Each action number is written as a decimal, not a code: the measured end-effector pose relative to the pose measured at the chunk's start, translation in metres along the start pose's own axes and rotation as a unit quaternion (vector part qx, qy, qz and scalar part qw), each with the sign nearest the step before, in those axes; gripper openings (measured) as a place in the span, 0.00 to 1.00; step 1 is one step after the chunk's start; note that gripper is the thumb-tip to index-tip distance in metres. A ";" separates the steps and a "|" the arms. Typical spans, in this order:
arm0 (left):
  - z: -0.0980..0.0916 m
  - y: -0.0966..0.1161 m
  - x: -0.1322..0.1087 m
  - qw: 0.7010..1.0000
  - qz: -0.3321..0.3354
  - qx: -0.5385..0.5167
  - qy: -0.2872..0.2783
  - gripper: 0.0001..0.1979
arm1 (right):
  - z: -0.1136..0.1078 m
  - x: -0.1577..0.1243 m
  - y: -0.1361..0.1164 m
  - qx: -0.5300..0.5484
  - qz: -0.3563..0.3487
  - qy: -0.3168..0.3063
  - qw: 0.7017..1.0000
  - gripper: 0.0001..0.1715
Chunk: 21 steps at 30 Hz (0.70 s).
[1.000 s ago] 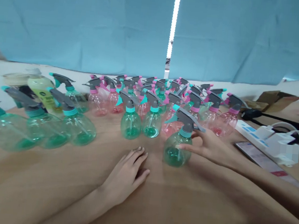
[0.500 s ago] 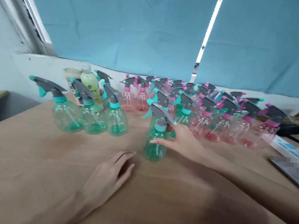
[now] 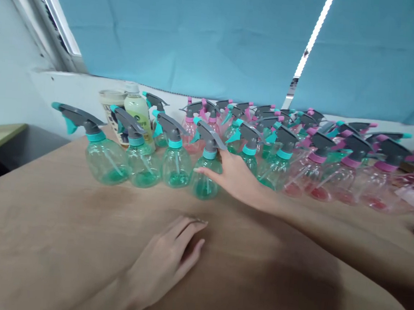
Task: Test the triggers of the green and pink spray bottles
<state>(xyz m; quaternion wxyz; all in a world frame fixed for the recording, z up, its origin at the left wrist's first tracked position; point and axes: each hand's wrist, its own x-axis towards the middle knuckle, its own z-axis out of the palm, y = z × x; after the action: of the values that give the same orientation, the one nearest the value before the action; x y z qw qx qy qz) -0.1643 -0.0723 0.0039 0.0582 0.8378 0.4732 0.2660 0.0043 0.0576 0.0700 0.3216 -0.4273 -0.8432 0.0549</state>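
Note:
My right hand [image 3: 239, 176] is wrapped round a green spray bottle [image 3: 205, 186] with a teal collar and a grey trigger head. The bottle is upright beside another green spray bottle [image 3: 177, 169], at the right end of a short row on the left. My left hand [image 3: 172, 252] rests on the wooden table, fingers loosely bent and apart, with nothing in it. Farther left in that row are two more green spray bottles, one in the middle [image 3: 143, 169] and one at the end [image 3: 104, 163].
Several pink spray bottles [image 3: 319, 183] and further green ones [image 3: 273, 172] crowd the table [image 3: 61, 229] to the right and behind. A pale green labelled bottle [image 3: 139, 109] and a patterned cup [image 3: 112, 104] stand at the back left. A blue curtain [image 3: 201, 40] hangs behind.
My right hand has carried the green spray bottle left and away from me, up to the left row. My left hand stays low on the table; the view has shifted left.

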 end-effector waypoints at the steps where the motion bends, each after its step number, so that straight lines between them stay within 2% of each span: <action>1: 0.001 0.000 0.001 1.000 0.007 -0.004 -0.002 0.11 | 0.000 0.001 0.000 -0.002 0.006 0.001 1.000 0.41; 8: 0.009 -0.005 0.007 0.998 0.048 -0.021 -0.017 0.12 | 0.001 0.012 0.005 -0.035 0.037 -0.018 0.999 0.39; 15: 0.013 -0.001 0.018 0.997 0.056 -0.031 -0.040 0.12 | 0.005 0.022 0.010 -0.028 0.058 -0.026 0.998 0.39; 19: 0.017 -0.002 0.025 0.997 0.061 -0.034 -0.036 0.12 | -0.003 0.008 0.001 0.000 0.044 -0.028 0.999 0.44; 21: 0.019 -0.002 0.027 0.997 0.061 -0.034 -0.037 0.12 | -0.013 -0.006 -0.003 -0.011 0.031 -0.028 0.999 0.43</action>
<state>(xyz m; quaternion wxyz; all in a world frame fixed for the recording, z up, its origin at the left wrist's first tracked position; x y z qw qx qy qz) -0.1450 -0.0456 -0.0024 0.0881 0.8720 0.4092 0.2539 0.0125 0.0488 0.0787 0.2914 -0.4551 -0.8387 0.0675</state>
